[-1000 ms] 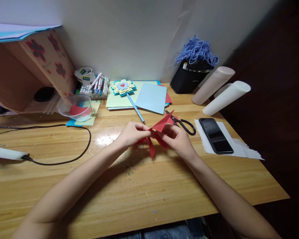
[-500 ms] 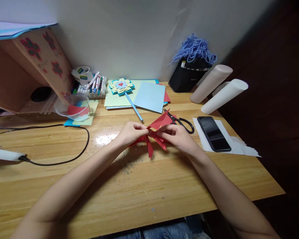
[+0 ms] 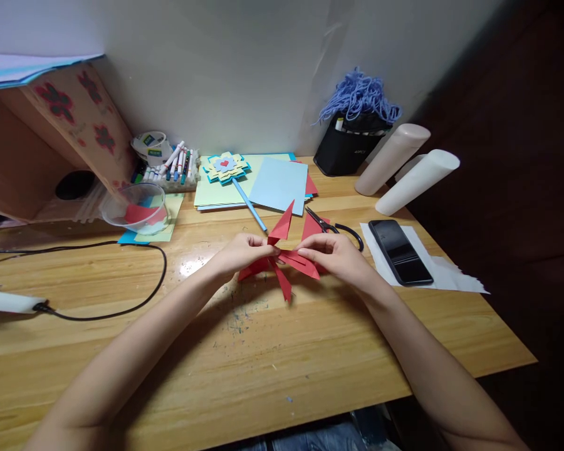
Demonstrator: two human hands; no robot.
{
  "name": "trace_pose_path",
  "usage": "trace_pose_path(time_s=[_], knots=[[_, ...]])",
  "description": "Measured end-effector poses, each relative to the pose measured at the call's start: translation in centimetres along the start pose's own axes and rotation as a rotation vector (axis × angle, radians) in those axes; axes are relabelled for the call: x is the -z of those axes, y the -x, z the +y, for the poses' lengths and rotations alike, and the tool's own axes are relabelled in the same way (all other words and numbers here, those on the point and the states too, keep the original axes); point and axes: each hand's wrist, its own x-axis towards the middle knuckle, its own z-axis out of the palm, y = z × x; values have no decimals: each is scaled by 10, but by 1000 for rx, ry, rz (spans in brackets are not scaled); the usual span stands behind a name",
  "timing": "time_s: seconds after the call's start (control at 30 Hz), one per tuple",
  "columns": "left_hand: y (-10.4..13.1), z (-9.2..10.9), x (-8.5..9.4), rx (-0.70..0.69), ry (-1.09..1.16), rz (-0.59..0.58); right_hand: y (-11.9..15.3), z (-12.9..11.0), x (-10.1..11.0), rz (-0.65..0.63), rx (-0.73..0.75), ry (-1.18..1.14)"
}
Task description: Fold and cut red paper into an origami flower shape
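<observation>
A red paper cutout with several pointed petals is held up between my hands over the wooden table. My left hand pinches it near its centre, thumb on top. The fingertips of my right hand are closed on a petal at its right side. One petal points up, others spread down and to the sides; part of the paper is hidden behind my fingers. Just beyond my right hand lie black-handled scissors, partly over another piece of red paper.
A paper flower with a blue stem rests on stacked coloured sheets. Markers, a clear bowl and a cardboard box stand left. A phone, white bottles and a black pouch are right. A black cable curves left.
The red cutout has turned in my hands: its upper petal now stands more upright and the lower ones spread apart. More red paper shows beside the scissors. The view has shifted slightly.
</observation>
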Motion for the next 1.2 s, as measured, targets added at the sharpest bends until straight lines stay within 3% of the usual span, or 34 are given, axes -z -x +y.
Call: trace_pose_path(time_s=[0.13, 0.27, 0.47, 0.8, 1.0, 1.2], knots=[[2, 1, 1, -26, -84, -84, 2, -2, 0, -48, 63, 60], [4, 2, -3, -9, -23, -54, 5, -5, 0, -8, 149, 134], [2, -1, -1, -21, 133, -7, 7, -12, 7, -127, 517, 288], [3, -2, -6, 15, 319, -43, 3, 1, 5, 83, 632, 325], [4, 0, -7, -12, 276, -7, 3, -1, -9, 227, 497, 191], [8, 7, -12, -27, 205, 89, -1, 0, -17, 239, 245, -130]])
